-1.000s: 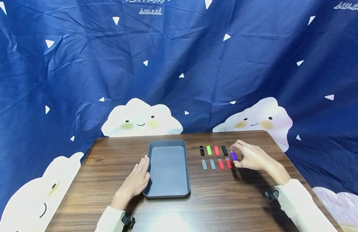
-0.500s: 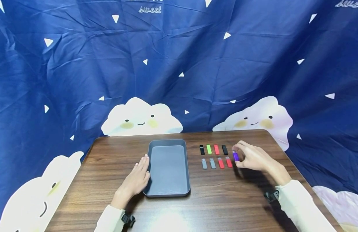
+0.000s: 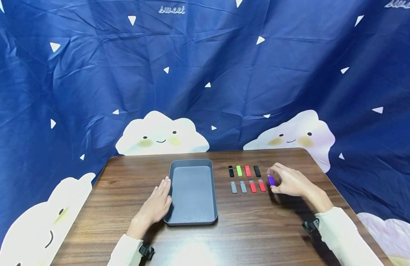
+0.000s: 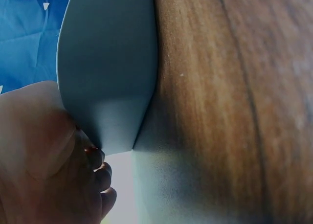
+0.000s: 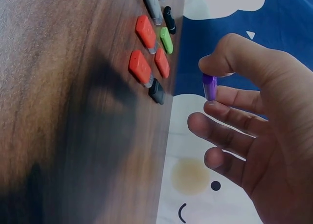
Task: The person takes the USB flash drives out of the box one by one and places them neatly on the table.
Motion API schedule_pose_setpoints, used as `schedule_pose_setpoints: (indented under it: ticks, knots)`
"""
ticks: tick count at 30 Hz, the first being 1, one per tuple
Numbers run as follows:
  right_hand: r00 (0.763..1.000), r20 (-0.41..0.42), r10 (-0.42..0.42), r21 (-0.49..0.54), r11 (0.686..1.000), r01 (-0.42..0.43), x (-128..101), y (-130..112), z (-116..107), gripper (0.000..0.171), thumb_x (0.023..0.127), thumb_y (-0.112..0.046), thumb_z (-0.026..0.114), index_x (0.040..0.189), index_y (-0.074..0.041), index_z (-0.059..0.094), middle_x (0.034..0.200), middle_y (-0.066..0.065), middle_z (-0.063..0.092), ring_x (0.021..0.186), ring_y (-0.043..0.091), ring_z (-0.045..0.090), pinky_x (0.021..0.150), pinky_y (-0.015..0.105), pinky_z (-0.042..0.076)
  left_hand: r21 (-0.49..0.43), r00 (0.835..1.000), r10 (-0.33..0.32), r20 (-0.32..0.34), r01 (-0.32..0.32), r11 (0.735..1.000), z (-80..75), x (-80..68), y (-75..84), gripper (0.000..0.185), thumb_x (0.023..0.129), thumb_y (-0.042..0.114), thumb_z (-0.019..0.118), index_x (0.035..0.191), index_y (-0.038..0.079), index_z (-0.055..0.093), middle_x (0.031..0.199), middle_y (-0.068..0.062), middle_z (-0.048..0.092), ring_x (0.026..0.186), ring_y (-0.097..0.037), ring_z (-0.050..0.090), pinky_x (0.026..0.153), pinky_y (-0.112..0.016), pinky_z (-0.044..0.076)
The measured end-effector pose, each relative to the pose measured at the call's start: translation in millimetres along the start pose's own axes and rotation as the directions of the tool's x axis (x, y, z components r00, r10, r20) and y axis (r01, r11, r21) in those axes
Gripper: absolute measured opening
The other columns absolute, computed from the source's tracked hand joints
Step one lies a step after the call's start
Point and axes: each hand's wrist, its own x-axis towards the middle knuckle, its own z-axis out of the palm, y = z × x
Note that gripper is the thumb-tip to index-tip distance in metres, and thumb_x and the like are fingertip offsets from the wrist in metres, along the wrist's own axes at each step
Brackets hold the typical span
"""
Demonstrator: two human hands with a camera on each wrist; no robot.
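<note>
A purple USB stick (image 5: 210, 87) is pinched lengthwise between thumb and index finger of my right hand (image 3: 290, 181); its cast shadow falls on the wood below. Left of it in the head view, two rows of USB sticks lie on the table: black, green (image 3: 239, 170), red (image 3: 247, 171) and black (image 3: 257, 171) at the back, two grey (image 3: 243, 187) and two red (image 3: 262, 185) in front. My left hand (image 3: 155, 203) rests with straight fingers along the left wall of a grey rectangular tray (image 3: 215, 199); nothing lies in the tray.
The brown wooden table (image 3: 251, 236) carries all of this. Behind it hangs a dark blue curtain (image 3: 205, 66) with white triangles and smiling clouds (image 3: 161, 135). A black wrist camera (image 3: 311, 224) sits at the right cuff, another camera (image 3: 146, 252) at the left.
My right hand has shifted slightly to the right with the purple USB stick, away from the rows. The left hand and the tray have stayed in place.
</note>
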Motion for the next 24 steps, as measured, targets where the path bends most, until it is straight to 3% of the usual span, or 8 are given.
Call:
schedule_pose_setpoints:
  ticks: [4, 5, 10, 17, 24]
  knots:
    - [0.999, 0.002, 0.032, -0.004, 0.999, -0.032, 0, -2, 1, 0.051, 0.075, -0.043, 0.089, 0.118, -0.025, 0.067, 0.1, -0.003, 0.063, 0.07, 0.012, 0.053, 0.058, 0.033, 0.042, 0.011, 1.0, -0.004, 0.007, 0.004, 1.0, 1.0, 0.1, -1.0, 0.062, 0.109, 0.017, 0.038, 0.164, -0.01, 0.026, 0.174, -0.027, 0.023, 0.162, -0.045, 0.026, 0.13, -0.064, 0.025]
    - [0.997, 0.017, 0.072, -0.031, 0.997, -0.071, -1, -18, -6, 0.05, 0.073, -0.039, 0.09, 0.116, -0.024, 0.068, 0.098, -0.001, 0.063, 0.07, 0.014, 0.055, 0.058, 0.035, 0.043, 0.005, 1.0, -0.006, 0.01, 0.006, 1.0, 0.3, 0.2, -0.5, 0.062, 0.109, 0.016, 0.038, 0.164, -0.01, 0.026, 0.175, -0.027, 0.023, 0.162, -0.045, 0.026, 0.131, -0.064, 0.025]
    - [0.992, 0.04, 0.121, -0.093, 0.989, -0.117, -1, -30, -8, 0.052, 0.073, -0.033, 0.091, 0.117, -0.02, 0.068, 0.106, 0.001, 0.067, 0.076, 0.014, 0.056, 0.065, 0.037, 0.049, -0.01, 1.0, -0.013, 0.015, 0.013, 1.0, -2.6, -0.5, 1.7, 0.062, 0.109, 0.015, 0.042, 0.164, -0.011, 0.027, 0.174, -0.027, 0.023, 0.162, -0.045, 0.026, 0.131, -0.064, 0.025]
    - [0.989, 0.049, 0.14, -0.11, 0.985, -0.134, -2, -23, -2, 0.052, 0.073, -0.029, 0.091, 0.118, -0.018, 0.068, 0.115, -0.001, 0.067, 0.085, 0.017, 0.062, 0.073, 0.046, 0.057, -0.011, 1.0, 0.01, -0.018, -0.01, 1.0, 0.9, -1.9, -0.1, 0.062, 0.108, 0.015, 0.04, 0.163, -0.012, 0.028, 0.173, -0.029, 0.026, 0.159, -0.048, 0.029, 0.128, -0.066, 0.027]
    - [0.989, 0.054, 0.136, -0.093, 0.987, -0.131, -3, -18, 4, 0.051, 0.072, -0.027, 0.09, 0.117, -0.018, 0.068, 0.114, -0.002, 0.066, 0.085, 0.016, 0.061, 0.07, 0.042, 0.055, 0.002, 1.0, -0.005, 0.004, 0.005, 1.0, -2.2, -1.1, 1.9, 0.062, 0.109, 0.015, 0.042, 0.163, -0.012, 0.027, 0.174, -0.028, 0.025, 0.161, -0.046, 0.027, 0.13, -0.064, 0.026]
